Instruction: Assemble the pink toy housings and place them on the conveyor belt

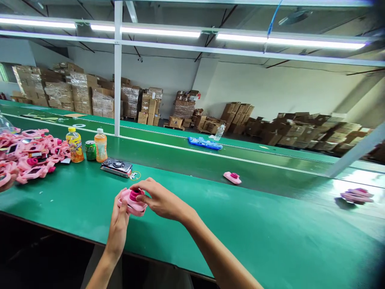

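Above the green bench, my left hand (pixel 118 220) is closed around the lower left side of a pink toy camera (pixel 136 208). From the right, my right hand (pixel 156 198) reaches over it, thumb and fingers pinching its magenta lens ring (pixel 135 194). The camera is tilted, lens side up, and my fingers hide part of its body. Just behind my hands lie a black and silver flat box with a round lens picture (pixel 117 166) and a yellow ring of small white pieces (pixel 135 176).
A heap of pink camera shells (pixel 36 154) covers the left, where another person's hand (pixel 9 180) shows. Two drink bottles (pixel 75 146) and a green can (pixel 90 150) stand beside it. Further right are a pink camera (pixel 232 178), stacked pink parts (pixel 357 196) and a blue tray (pixel 205 143).
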`<state>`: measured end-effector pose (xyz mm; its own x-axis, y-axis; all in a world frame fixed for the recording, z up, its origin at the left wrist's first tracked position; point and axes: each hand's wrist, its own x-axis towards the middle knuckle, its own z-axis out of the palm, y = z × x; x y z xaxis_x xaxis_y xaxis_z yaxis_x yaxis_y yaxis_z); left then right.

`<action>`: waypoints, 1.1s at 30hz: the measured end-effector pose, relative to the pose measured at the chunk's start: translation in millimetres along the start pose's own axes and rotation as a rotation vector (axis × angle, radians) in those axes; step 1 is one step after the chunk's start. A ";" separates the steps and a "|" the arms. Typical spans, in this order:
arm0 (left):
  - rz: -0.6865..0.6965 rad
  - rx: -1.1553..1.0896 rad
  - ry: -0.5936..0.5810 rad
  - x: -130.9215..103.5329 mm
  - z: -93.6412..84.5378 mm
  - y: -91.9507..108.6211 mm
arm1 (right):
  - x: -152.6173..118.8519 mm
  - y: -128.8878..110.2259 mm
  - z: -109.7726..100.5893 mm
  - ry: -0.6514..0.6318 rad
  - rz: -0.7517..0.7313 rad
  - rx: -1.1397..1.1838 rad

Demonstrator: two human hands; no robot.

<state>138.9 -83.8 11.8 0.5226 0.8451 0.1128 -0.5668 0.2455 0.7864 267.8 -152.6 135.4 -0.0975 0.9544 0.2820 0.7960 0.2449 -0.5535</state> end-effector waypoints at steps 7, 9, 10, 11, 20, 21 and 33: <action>-0.034 -0.069 -0.060 11.6 1.8 15.6 | 25.7 12.6 -24.6 -0.182 0.027 0.100; -0.054 -0.041 -0.064 14.2 2.1 20.0 | 29.4 17.5 -24.1 -0.211 0.039 0.156; -0.054 -0.026 -0.064 15.6 2.8 21.9 | 30.5 19.6 -23.6 -0.223 0.041 0.192; -0.050 -0.007 -0.064 17.1 4.0 23.6 | 31.2 21.2 -23.2 -0.230 0.041 0.229; -0.012 -0.091 -0.034 17.4 20.2 19.2 | 30.9 22.1 -21.2 -0.078 0.117 0.280; -0.019 -0.075 -0.032 15.4 20.2 18.1 | 30.7 21.6 -21.2 -0.067 0.144 0.258; 0.111 0.382 -0.049 -6.0 18.1 29.5 | 41.6 4.6 -25.1 -0.182 0.387 -0.087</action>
<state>130.6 -90.2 45.3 0.5062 0.8309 0.2311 -0.3487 -0.0479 0.9360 282.4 -116.1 164.3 0.1208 0.9894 -0.0801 0.8411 -0.1449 -0.5210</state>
